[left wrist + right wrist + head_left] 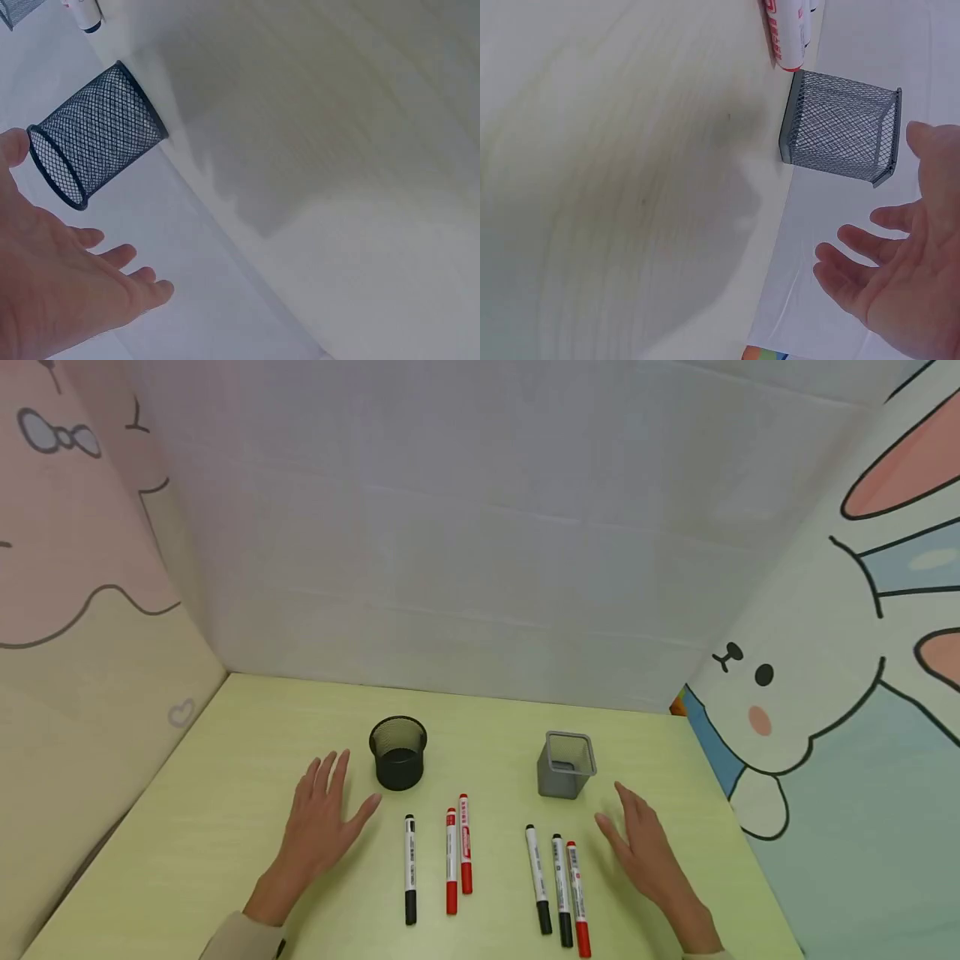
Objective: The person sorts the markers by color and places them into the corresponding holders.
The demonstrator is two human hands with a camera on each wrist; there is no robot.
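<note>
My left hand (318, 822), fingers spread and holding nothing, hovers left of a round black mesh pen cup (399, 768). My right hand (645, 847) is likewise unoccupied, thumb and fingers apart, to the right of and nearer than a square grey mesh pen cup (566, 768). Both cups stand upright, and the head view shows no pens inside. Between the hands lie whiteboard markers in two groups. On the left are a black-capped marker (410, 868) and two red-capped markers (452, 860). On the right, two black-capped markers (537, 878) lie beside a red-capped marker (578, 897).
The pale yellow-green tabletop (300, 718) ends at a white cloth backdrop (450, 568). A cartoon-printed panel (832, 810) borders the table on the right, and another printed panel (97, 718) on the left.
</note>
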